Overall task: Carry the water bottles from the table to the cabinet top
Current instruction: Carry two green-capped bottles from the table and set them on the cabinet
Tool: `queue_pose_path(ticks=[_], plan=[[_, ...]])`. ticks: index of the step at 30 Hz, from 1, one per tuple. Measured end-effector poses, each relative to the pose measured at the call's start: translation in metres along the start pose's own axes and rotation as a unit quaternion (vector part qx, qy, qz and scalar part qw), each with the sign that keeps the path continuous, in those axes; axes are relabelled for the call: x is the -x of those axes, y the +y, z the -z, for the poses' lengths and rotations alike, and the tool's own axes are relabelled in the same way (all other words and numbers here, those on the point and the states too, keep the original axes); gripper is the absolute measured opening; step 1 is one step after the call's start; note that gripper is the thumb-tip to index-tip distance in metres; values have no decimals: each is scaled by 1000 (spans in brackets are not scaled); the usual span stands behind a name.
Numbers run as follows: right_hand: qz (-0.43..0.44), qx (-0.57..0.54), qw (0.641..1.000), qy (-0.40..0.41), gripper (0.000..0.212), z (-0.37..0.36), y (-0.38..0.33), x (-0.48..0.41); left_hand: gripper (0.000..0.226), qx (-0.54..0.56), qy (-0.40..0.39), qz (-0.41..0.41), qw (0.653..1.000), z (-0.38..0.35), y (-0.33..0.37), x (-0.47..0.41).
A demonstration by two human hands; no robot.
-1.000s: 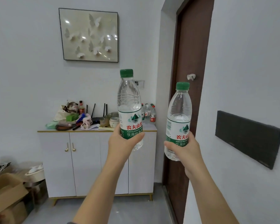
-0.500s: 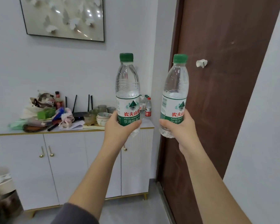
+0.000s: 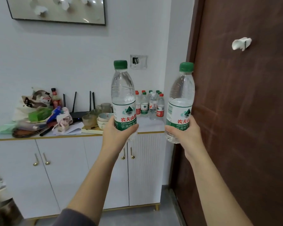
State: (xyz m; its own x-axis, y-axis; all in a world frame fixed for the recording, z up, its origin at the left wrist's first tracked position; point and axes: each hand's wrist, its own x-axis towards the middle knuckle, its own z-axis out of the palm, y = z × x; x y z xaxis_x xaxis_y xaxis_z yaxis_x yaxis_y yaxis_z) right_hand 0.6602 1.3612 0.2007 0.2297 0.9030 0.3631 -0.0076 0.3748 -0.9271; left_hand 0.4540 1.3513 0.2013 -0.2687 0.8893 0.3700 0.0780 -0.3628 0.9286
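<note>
In the middle of the frame the left hand (image 3: 117, 132) grasps one water bottle (image 3: 123, 98) around its lower part, upright, with a green cap. At the centre right the right hand (image 3: 185, 136) grasps a second bottle (image 3: 180, 101), slightly tilted, in front of the brown door (image 3: 243, 111). Both bottles are held in the air, above the edge of the white cabinet (image 3: 72, 168). On the cabinet top, at the right end, a group of small bottles (image 3: 149, 105) stands near the wall. At the left side of the top lie bowls (image 3: 104, 119) and mixed clutter.
</note>
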Motion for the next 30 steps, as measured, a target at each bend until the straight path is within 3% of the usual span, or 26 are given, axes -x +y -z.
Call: queue_pose_path(ticks=[11, 17, 30], plan=[[-28, 16, 999, -20, 54, -37, 115, -171, 54, -26, 16, 39, 999, -70, -113, -141], [-52, 40, 997, -29, 66, -61, 172, -215, 56, -30, 7, 70, 997, -94, -168, -187], [-121, 128, 982, -61, 75, -109, 303, -334, 50, -99, -71, 136, 983, -125, -306, -331]])
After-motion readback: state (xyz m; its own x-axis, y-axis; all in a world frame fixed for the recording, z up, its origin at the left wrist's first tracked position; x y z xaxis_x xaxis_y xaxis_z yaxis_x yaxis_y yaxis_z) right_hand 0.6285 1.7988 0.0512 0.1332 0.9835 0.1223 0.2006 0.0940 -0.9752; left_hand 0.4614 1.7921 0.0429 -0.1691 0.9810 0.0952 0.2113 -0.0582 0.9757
